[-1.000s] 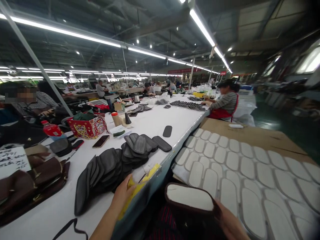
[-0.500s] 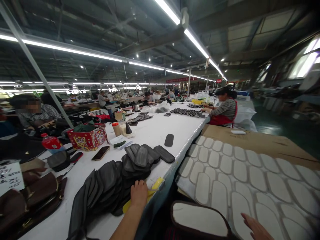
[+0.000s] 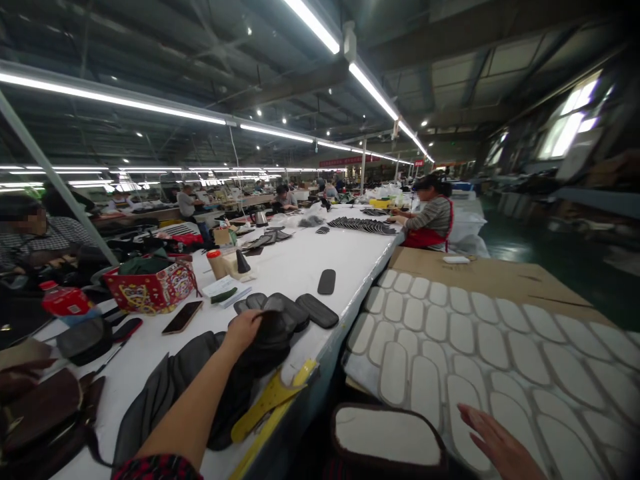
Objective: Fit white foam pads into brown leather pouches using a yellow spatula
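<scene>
Left hand (image 3: 244,331) grips a dark pad (image 3: 271,325) at the pad pile (image 3: 193,357) on the white surface (image 3: 295,267); fingertips are hidden, and the pad's long axis cannot be determined. Right hand (image 3: 495,439), open and cut off at the lower edge, is over pale oval pieces (image 3: 509,348). White-topped brown piece (image 3: 387,437), cut off below, lies long axis left-to-right. Red banner (image 3: 345,161): lettering illegible.

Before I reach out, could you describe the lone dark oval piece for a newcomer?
Start at the long white table. Beyond the right end of the near dark heap, look for the flat dark oval piece; unlike its heaped neighbours, it touches no other piece.
</scene>
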A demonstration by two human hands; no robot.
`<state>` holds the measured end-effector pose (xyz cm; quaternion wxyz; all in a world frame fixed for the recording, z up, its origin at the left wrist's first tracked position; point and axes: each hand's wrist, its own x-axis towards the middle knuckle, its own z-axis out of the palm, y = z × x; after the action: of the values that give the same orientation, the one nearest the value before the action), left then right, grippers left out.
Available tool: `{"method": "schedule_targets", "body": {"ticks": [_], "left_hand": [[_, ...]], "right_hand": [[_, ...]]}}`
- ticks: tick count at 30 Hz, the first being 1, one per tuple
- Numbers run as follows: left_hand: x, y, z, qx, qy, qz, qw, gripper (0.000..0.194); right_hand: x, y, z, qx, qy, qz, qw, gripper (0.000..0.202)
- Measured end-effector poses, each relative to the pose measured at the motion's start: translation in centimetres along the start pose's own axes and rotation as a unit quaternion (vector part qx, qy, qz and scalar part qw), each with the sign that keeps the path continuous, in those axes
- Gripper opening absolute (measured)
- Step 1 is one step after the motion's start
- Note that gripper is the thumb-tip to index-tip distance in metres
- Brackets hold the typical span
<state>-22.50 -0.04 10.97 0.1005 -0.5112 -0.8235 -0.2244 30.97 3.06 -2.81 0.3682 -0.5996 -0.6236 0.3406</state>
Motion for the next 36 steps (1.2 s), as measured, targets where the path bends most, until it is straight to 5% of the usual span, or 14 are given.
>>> {"method": "schedule_targets", "body": {"ticks": [3, 6, 8, 9, 12, 14, 16, 18, 21, 24, 30, 36], "left_hand": [[-0.3, 0.0, -1.7, -0.02, 0.137, -0.099, 0.985, 0.037], [-2.7, 2.8, -1.8, -0.058, 0.165, -0.093, 0.98, 0.043], [-6.2, 6.2, -1.3, -0.113, 0.09, 0.0, 0.99, 0.033], [-8.5, 8.1, -1.2, -0.178, 0.003, 0.098, 0.979, 0.029], [-15.3, 13.0, -0.9, -0.317, -0.231, 0.222, 0.893, 0.024], [-18.8, 14.8, -0.4, -0.372, -0.297, 0.178, 0.861, 0.025], [-20.8, 15.4, 0.7, -0.416, -0.315, 0.071, 0.85, 0.027], [-21.5, 15.1, 2.3, -0.456, -0.331, -0.041, 0.825, 0.033], [-21.5, 14.0, 4.8, -0.461, -0.346, -0.123, 0.808, 0.04], [-20.9, 13.2, 6.5, -0.392, -0.334, -0.119, 0.849, 0.036], [-19.5, 12.9, 8.4, -0.316, -0.407, -0.149, 0.844, 0.036], [-19.8, 12.4, 9.6, -0.305, -0.405, -0.201, 0.838, 0.037]], "right_hand": [[-0.9, -1.9, -0.2, -0.035, -0.018, 0.022, 0.999, 0.044], [-2.6, -5.5, 0.1, -0.081, 0.055, -0.084, 0.992, 0.043], [-3.9, -8.4, 0.3, -0.124, 0.063, -0.204, 0.969, 0.054], [-4.6, -9.8, 0.4, -0.137, 0.044, -0.257, 0.956, 0.061], [-6.2, -12.9, 0.0, -0.139, -0.097, -0.294, 0.941, 0.084], [-6.7, -13.3, -0.6, -0.111, -0.266, -0.198, 0.937, 0.079], [-6.8, -12.4, -1.2, -0.062, -0.427, -0.072, 0.899, 0.047], [-6.4, -10.7, -1.6, -0.019, -0.498, 0.02, 0.867, 0.016], [-5.4, -8.6, -1.6, 0.033, -0.452, 0.09, 0.887, 0.008], [-4.0, -7.9, -1.1, 0.093, -0.382, 0.12, 0.912, 0.023], [-2.2, -6.7, 1.4, 0.083, -0.304, 0.192, 0.929, 0.044], [-1.8, -4.8, 3.4, 0.068, -0.285, 0.228, 0.928, 0.049]]}}
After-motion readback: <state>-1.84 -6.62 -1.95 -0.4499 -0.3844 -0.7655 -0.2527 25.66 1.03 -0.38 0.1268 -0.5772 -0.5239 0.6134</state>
